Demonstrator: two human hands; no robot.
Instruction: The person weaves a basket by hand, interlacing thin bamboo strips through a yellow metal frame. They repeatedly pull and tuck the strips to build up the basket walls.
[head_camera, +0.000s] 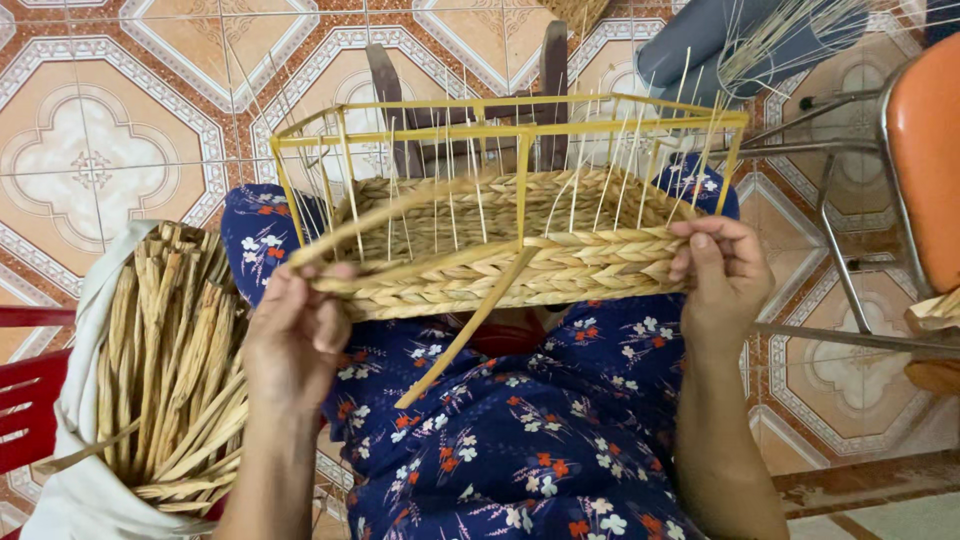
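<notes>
A half-woven straw basket (520, 262) on a yellow wire frame (500, 125) rests on my lap, which is covered by blue flowered cloth. My left hand (295, 335) grips the woven wall at the basket's left corner, fingers pinched on a strand. At the right corner my right hand (722, 275) holds the woven rim, fingers curled over the edge. A loose flat strand (462, 335) hangs from the front wall toward my lap. Thin upright stakes (600, 170) rise from the weave.
A white cloth bag (85, 470) full of dried straw strands (170, 370) stands at my left. A red plastic seat (25, 400) is beside it. An orange chair with metal legs (850, 200) stands at the right. Patterned floor tiles lie all around.
</notes>
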